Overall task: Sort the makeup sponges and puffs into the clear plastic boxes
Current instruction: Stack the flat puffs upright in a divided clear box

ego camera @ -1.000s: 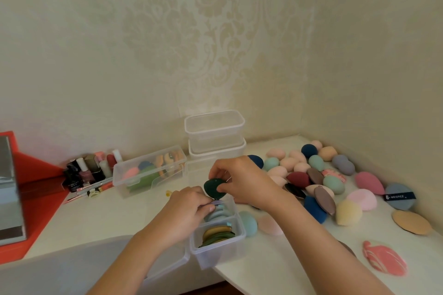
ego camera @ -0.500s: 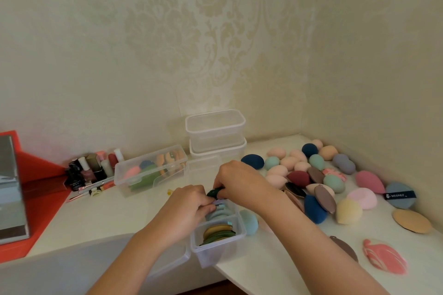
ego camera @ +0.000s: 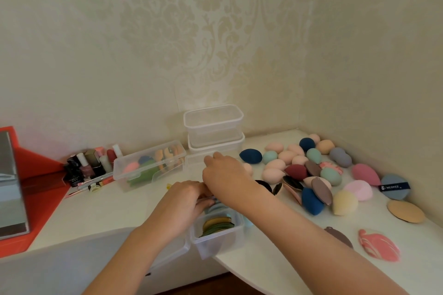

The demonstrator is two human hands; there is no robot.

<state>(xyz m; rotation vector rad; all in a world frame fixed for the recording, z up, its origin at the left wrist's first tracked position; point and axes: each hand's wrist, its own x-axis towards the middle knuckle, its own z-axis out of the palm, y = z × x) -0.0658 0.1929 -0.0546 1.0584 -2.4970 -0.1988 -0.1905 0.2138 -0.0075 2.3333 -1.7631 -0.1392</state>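
Left hand (ego camera: pixel 184 201): fingers bent down into the far end of the box (ego camera: pixel 217 242), on the puffs (ego camera: pixel 217 224). Probably steadying the row; a pinch can't be told. Right hand (ego camera: pixel 225 175): just beyond it, knuckles up, fingers curled, contents hidden. Puffs stand on edge: green and tan nearest, pale blue at the fingertips. Far left, long box (ego camera: pixel 148 165), pink, green and orange pieces. Beyond, stacked boxes (ego camera: pixel 213 124), empty. Right, loose sponges (ego camera: pixel 287 158), unsorted.
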